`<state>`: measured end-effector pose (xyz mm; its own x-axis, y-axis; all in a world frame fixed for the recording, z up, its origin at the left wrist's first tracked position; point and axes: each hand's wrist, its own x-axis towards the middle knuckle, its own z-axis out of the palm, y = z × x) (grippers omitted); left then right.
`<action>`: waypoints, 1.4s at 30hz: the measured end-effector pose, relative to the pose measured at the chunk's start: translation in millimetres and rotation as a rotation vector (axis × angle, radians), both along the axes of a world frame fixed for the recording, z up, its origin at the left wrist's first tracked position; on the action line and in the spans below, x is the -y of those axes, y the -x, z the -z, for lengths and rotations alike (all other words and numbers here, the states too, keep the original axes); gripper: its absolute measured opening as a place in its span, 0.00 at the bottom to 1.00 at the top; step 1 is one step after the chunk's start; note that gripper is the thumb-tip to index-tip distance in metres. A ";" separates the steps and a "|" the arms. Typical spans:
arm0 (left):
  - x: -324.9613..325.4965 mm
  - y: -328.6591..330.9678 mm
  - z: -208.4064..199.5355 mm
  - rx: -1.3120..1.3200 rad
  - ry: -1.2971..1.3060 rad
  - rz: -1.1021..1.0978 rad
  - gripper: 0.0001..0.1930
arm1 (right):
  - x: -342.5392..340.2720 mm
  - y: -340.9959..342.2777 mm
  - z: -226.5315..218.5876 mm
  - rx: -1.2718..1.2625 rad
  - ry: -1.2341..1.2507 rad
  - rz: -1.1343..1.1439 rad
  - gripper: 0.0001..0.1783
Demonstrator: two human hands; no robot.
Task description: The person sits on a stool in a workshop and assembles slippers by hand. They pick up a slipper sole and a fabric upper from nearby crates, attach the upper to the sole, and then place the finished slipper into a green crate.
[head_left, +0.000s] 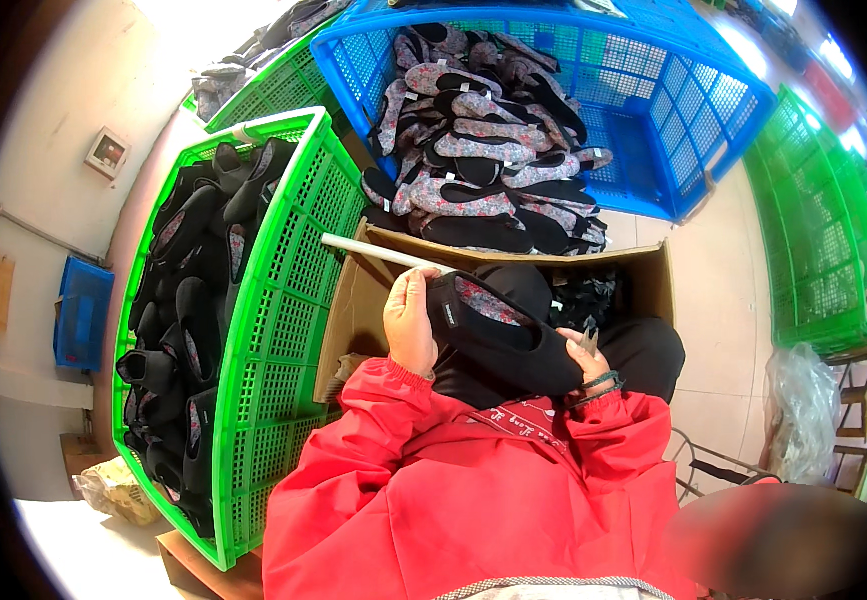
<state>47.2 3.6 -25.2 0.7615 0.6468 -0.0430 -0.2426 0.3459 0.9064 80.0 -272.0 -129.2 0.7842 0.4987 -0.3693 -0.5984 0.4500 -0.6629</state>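
A black cloth slipper shoe (502, 345) with a grey and red floral lining lies stretched between my two hands above my lap. Its left end is pinched by my left hand (412, 325), fingers closed. At the other end, my right hand (588, 362) grips the shoe. A small pointed metal tool (591, 336), perhaps thread snips, sticks out of that same hand; its handle is hidden. From behind my left fingertips a white rod (374, 251) reaches to the upper left, over the cardboard box edge. Whether my left hand touches the rod I cannot tell.
Before my knees stands an open cardboard box (654, 285) with dark scraps inside. A green crate (284, 290) full of black shoes is at my left. Floral-soled shoes (479, 150) heap into a tipped blue crate (654, 150) ahead. More green crates (824, 220) stand right.
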 end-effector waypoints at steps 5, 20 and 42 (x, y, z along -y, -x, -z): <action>-19.0 8.6 5.3 0.015 -0.475 0.062 0.07 | 2.2 -1.4 5.7 0.008 0.026 -0.013 0.21; -26.2 8.7 -13.0 -0.055 -0.846 0.123 0.02 | 1.4 0.0 1.7 0.048 0.035 -0.034 0.21; -18.7 17.8 -6.6 0.170 -0.709 0.250 0.03 | 37.2 -4.5 -98.2 0.537 0.463 -0.461 0.22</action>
